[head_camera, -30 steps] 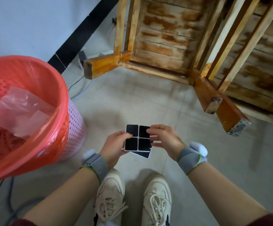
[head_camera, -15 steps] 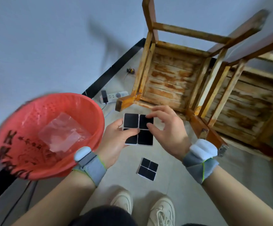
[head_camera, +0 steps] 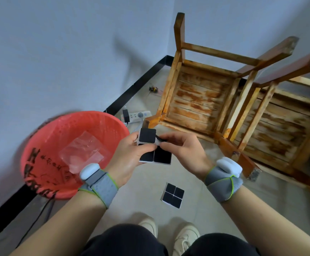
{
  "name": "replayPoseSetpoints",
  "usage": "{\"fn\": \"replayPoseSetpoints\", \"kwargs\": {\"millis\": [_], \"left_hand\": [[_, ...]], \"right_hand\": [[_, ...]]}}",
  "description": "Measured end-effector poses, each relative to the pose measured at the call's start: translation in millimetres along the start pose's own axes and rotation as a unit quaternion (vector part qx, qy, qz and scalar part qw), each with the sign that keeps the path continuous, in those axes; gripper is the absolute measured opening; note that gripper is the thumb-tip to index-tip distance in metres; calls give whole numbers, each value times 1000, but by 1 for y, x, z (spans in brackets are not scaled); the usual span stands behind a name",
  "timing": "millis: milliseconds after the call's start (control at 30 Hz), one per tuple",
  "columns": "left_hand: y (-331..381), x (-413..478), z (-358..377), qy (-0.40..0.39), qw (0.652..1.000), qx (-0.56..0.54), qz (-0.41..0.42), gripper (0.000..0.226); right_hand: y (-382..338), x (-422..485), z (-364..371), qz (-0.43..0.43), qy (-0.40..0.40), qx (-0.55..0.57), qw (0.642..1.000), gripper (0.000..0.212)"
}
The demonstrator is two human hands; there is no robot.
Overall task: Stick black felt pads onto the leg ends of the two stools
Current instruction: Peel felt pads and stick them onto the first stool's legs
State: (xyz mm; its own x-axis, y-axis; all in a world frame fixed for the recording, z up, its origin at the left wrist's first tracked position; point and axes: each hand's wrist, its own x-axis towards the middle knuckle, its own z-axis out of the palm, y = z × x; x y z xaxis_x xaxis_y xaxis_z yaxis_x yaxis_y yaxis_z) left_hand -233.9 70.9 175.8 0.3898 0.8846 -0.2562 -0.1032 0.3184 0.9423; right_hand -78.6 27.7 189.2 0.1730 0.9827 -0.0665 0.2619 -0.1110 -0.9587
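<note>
The step in hand looks to be peeling one black felt pad [head_camera: 158, 139] off its backing sheet. To do it well, the sheet of felt pads [head_camera: 155, 150] should stay braced flat while the lifted corner is drawn back slowly, low and along the sheet, so the glue side does not fold onto itself or catch a fingertip. The pad then wants to go straight onto a bare leg end [head_camera: 253, 174] of the nearer stool [head_camera: 196, 100], which lies tipped over on the floor with a second stool [head_camera: 283, 117] touching it on the right.

The left hand [head_camera: 130, 156] is curled around the sheet from the left, thumb pressed across its face, fingers behind. The right hand [head_camera: 182, 147] comes in from the right with thumb and forefinger pinched together on the edge of the upper right pad, which stands partly lifted; the other fingers are loosely bent. Both wrists are held level in front of the body, above the knees. A spare sheet of pads [head_camera: 173, 195] lies on the floor tiles just below the hands, and a red basket [head_camera: 45, 145] stands to the left.
</note>
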Motion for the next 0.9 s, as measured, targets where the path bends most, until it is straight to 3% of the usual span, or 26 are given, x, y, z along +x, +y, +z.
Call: {"fn": "replayPoseSetpoints", "kwargs": {"millis": [167,267,433,533,733,800,900], "left_hand": [[5,2,-4,14,1000,10,19,69],[9,3,-10,11,998,25,51,78],[12,8,-24,38,990,122,62,46],[21,18,-28,89,993,72,27,29],[41,75,-33,176,978,-110,-12,16],[37,89,-28,191,972,-134,-9,16],[22,105,-19,181,977,-109,23,44]], "right_hand": [[0,4,9,12,30,17,999,11],[-2,9,17,24,58,10,998,15],[-9,27,18,66,134,104,983,18],[-9,45,9,82,159,178,968,17],[4,80,6,92,102,225,965,18],[13,88,7,97,97,217,966,15],[31,100,12,98,114,176,973,19]]}}
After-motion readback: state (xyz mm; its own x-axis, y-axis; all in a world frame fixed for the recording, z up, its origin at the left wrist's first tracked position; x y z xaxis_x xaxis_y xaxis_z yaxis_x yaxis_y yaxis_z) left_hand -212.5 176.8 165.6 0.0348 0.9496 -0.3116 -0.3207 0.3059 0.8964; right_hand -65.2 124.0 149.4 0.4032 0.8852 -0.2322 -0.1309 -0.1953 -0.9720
